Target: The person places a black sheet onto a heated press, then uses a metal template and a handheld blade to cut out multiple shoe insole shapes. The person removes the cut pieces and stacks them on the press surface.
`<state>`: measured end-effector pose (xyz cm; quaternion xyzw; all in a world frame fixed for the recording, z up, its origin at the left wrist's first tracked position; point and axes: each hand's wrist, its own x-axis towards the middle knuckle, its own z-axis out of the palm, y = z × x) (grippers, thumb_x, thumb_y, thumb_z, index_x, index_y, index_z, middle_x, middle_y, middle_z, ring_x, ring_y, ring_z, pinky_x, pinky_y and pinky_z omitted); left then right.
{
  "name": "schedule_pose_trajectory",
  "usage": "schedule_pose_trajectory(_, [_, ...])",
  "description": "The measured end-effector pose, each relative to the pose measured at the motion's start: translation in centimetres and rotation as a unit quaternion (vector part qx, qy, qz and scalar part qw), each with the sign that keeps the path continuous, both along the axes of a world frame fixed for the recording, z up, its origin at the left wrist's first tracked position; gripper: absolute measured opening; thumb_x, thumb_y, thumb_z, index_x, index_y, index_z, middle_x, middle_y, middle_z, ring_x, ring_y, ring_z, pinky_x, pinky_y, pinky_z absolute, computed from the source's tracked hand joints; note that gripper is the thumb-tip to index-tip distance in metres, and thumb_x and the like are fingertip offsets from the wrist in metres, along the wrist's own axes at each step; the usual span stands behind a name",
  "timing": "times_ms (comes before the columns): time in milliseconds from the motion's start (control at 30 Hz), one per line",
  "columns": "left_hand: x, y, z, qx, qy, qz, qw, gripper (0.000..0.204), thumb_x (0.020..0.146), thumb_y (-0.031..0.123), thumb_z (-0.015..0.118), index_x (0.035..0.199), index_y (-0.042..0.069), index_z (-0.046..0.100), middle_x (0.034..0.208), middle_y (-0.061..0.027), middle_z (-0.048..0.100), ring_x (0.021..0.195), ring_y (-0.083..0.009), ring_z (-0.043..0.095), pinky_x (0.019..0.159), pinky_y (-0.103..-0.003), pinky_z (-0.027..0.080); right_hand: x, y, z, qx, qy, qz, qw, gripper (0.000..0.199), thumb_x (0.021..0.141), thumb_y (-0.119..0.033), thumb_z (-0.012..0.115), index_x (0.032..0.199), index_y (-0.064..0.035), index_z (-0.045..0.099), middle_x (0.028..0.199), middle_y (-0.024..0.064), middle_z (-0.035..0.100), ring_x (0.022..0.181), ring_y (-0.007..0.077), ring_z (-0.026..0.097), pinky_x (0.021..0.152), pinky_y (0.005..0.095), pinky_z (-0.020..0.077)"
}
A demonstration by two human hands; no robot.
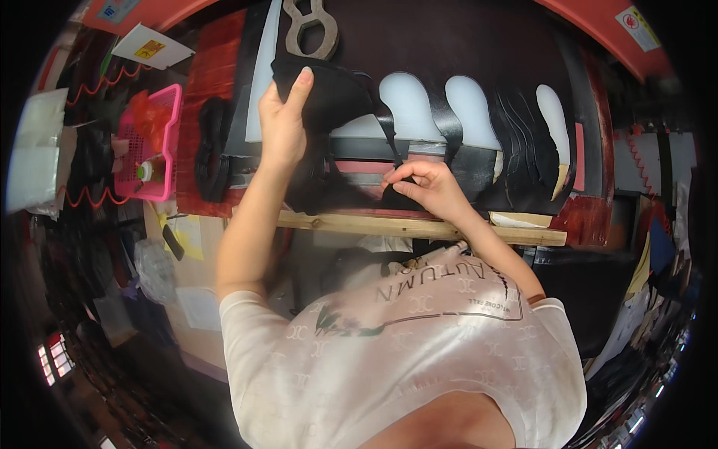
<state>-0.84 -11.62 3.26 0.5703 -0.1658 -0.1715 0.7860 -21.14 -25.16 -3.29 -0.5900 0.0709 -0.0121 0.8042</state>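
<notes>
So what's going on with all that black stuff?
A person is handling it with both hands. The left hand grips a piece of black material, thumb on top, and the right hand pinches a dark strip. White, sole-shaped patches show amid the black, and a grey metal frame lies just beyond the left hand.

Dim surroundings, black fisheye corners, bent edges, soft sheen on shirt (419, 352), bright window (60, 357) lower left
</notes>
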Motion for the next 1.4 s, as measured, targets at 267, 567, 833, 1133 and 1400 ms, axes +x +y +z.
schedule_pose_trajectory(267, [2.0,-1.7,-0.1,-0.002,0.020,0.032,0.999,0.010,0.089,0.011,0.070,0.091,0.003,0.063,0.086,-0.0008,0.064,0.075,-0.0078,0.058,0.069,-0.024,0.049,-0.9,-0.1,-1.8,0.004,-0.020,-0.011,1.000,0.012,0.090,0.008,0.059,0.098,0.0037,0.065,0.101,0.0077,0.068,0.097,0.0125,0.063,0.087,0.0246,0.0502])
schedule_pose_trajectory(567, [11.3,1.4,3.8,-0.143,0.141,0.311,0.929,0.031,0.093,0.023,0.065,0.113,0.000,0.061,0.104,-0.0113,0.067,0.089,-0.0243,0.067,0.080,-0.040,0.057,-2.1,0.4,-5.1,-0.094,0.095,-0.018,0.991,0.006,0.090,0.005,0.062,0.095,0.0037,0.065,0.094,0.0036,0.068,0.082,0.0050,0.061,0.073,0.0193,0.0494])
schedule_pose_trajectory(833, [10.4,10.2,7.3,-0.097,-0.329,0.294,0.892,0.049,0.092,0.026,0.066,0.126,-0.005,0.048,0.124,-0.0198,0.059,0.107,-0.0355,0.061,0.091,-0.048,0.053,-1.4,2.7,-0.2,-0.507,-0.160,-0.199,0.823,0.023,0.082,0.003,0.064,0.104,-0.0029,0.062,0.127,0.0192,0.042,0.105,0.0291,0.056,0.085,0.0352,0.0486])
schedule_pose_trajectory(1133, [-2.1,13.1,-6.3,0.232,-0.689,-0.213,0.652,0.026,0.073,0.015,0.068,0.099,0.017,0.065,0.122,-0.0054,0.062,0.117,-0.0250,0.058,0.101,-0.047,0.044,4.9,5.5,-2.7,-0.112,0.019,0.184,0.976,0.014,0.079,-0.012,0.073,0.091,-0.0063,0.072,0.091,0.0047,0.065,0.092,0.0148,0.060,0.077,0.0280,0.0475])
schedule_pose_trajectory(1400, [-0.9,13.7,-5.6,0.212,-0.676,-0.220,0.671,0.045,0.073,0.015,0.068,0.118,0.015,0.063,0.133,-0.0096,0.055,0.124,-0.0294,0.053,0.103,-0.049,0.041,5.5,5.3,-1.6,0.217,0.053,0.233,0.946,0.010,0.086,-0.006,0.068,0.094,-0.0005,0.070,0.093,0.0053,0.069,0.090,0.0104,0.062,0.084,0.0244,0.0476])
